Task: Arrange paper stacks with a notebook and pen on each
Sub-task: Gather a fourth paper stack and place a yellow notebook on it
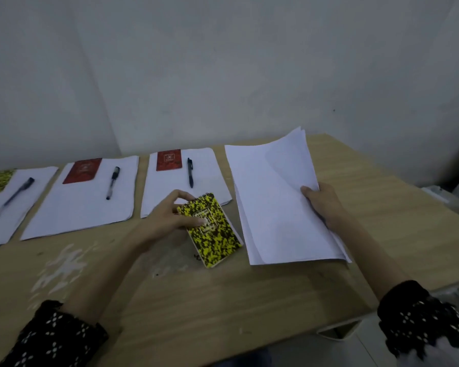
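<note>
Paper stack (273, 205) at the right end of the row, on the wooden table (223, 300), not yet settled flat: top sheets lifted and curling near the far edge, right side raised off the surface. Pinched at that right edge by the right hand (322, 205), thumb on top, fingers hidden under the sheets. Yellow-and-black speckled spiral notebook (211, 231) gripped by the left hand (170, 218), thumb across the cover, tilted, just beside the stack and overlapping the near corner of the neighbouring stack (183, 181).

Possible trouble from here: loose sheets sliding or fanning out if released while still curled, giving an untidy pile. Notebook put down on a moving stack could push the top sheet sideways. Lower corner of the notebook may also drag the neighbouring stack and roll its black pen (190, 172) away from the red notebook (169, 160).

White plain sheets, several thick, edges not aligned. No pen visible for this last stack; hard to say where it waits.
</note>
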